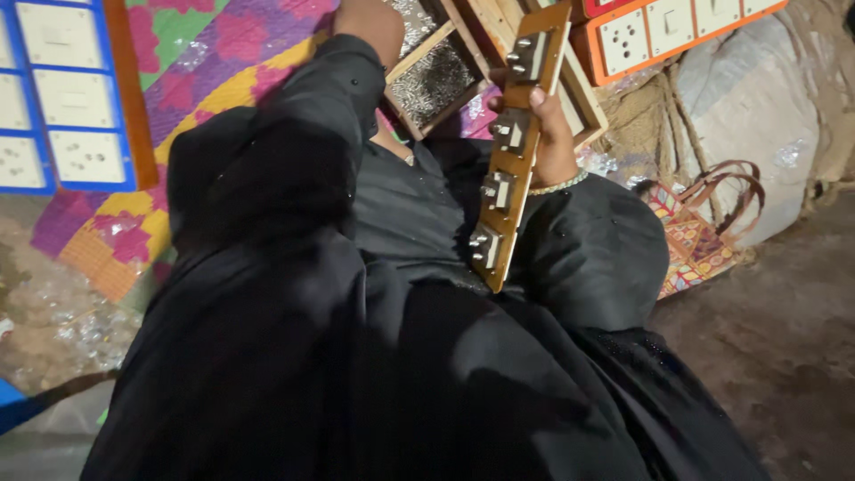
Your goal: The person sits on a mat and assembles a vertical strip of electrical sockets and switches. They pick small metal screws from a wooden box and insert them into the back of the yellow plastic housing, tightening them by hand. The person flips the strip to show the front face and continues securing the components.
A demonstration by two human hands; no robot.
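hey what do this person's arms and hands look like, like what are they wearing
Both arms are covered by loose black sleeves of a dark robe-like garment, with faint specks on the fabric. The right hand is bare, with a thin pale beaded bracelet at the wrist. The left hand is bare too and mostly cut off by the frame's top edge.

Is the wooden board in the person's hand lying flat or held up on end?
Held up on end, tilted. The right hand grips the board mid-length; its lower end rests on the lap and its back with the switch parts faces the camera.
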